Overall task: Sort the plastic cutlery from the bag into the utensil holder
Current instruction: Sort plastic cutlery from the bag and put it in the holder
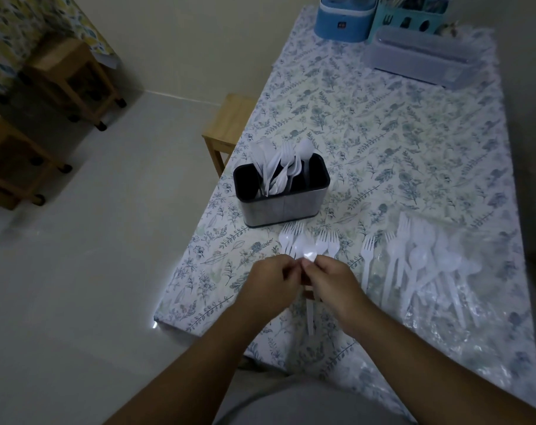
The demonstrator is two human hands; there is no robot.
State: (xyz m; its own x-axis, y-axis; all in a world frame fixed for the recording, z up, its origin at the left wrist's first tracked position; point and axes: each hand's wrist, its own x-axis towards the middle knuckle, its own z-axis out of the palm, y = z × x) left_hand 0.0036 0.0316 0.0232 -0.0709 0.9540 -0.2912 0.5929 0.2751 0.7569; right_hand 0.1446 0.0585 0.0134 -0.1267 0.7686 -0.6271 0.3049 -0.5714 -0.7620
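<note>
Here the left hand [268, 279] and right hand [329, 276] pinch a fanned bunch of white plastic forks [309, 245] above the floral tabletop [383, 133], just before the black-lined steel utensil holder [281, 191]; light, slippery and brittle, they seem best gripped at mid-handle.

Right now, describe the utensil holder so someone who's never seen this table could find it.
On the floral tablecloth, look near the left edge, just beyond the person's hands. The utensil holder is an oblong steel tub with a black rim, the only container there with white plastic cutlery standing upright in it.
</note>
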